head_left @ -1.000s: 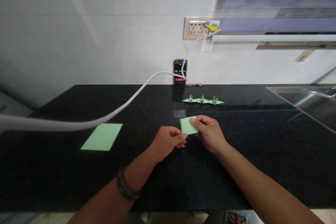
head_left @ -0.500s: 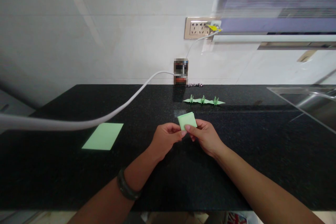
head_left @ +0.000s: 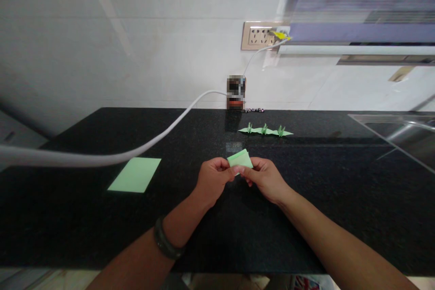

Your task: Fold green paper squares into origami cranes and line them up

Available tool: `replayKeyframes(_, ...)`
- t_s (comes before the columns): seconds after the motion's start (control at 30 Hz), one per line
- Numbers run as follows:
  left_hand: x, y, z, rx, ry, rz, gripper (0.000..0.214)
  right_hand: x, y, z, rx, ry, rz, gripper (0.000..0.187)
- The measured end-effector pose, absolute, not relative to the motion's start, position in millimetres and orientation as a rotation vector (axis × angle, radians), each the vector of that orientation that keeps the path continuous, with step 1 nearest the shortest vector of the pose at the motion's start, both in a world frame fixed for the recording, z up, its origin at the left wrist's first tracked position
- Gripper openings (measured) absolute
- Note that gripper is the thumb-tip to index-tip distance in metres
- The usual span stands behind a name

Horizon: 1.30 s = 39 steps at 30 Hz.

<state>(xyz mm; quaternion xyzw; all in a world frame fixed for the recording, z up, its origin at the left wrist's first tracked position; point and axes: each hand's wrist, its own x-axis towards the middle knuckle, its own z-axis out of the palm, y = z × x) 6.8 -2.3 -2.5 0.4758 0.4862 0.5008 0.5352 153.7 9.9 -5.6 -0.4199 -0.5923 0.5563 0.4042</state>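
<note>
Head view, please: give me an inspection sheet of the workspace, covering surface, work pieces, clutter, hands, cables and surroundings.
Surface: black counter, dark and speckled.
Work pieces: folded green paper in hand; flat green sheet lying to the left; row of three folded green shapes standing farther back.
Clutter: beaded string by the wall, beside an upright pixelated device.
Hands: left hand and right hand pinch the paper's near edge, thumbs together.
Cables: white cable crosses the left side toward the device; another runs from the wall socket.
Surroundings: pale wall behind, sink at right.
</note>
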Motion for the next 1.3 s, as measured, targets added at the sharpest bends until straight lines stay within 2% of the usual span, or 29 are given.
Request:
replayKeyframes(0.4, 5.1, -1.2, -2.7, 1.072, 1.088, 1.296, 0.023, 158.2, 9.0, 0.0, -1.051, -1.573, 1.410, 0.025)
replayKeyframes(0.63, -7.6, 8.6, 8.2, 0.924, 1.018, 1.489, 0.022, 158.6, 11.9, -6.1, -1.095, -1.570, 1.506, 0.025)
replayKeyframes(0.8, -3.7, 2.7, 8.9, 1.061, 1.070, 1.232, 0.036, 158.5, 14.0, -7.6, -1.055, -1.384, 1.486, 0.027)
replayKeyframes(0.93, 0.5, -2.8, 6.2, 1.269, 1.112, 0.980, 0.024, 157.5, 14.1, -5.8, -1.035, -1.340, 1.474, 0.028)
replayKeyframes(1.17, 2.3, -1.6, 4.9, 1.250, 1.172, 1.030, 0.017, 151.7, 10.0, -3.8, -0.998, -1.319, 1.503, 0.025)
replayKeyframes(1.3, 2.8, -1.6, 5.0, 1.228, 1.160, 1.066, 0.018, 152.8, 10.7, -7.6, -1.029, -1.293, 1.415, 0.021)
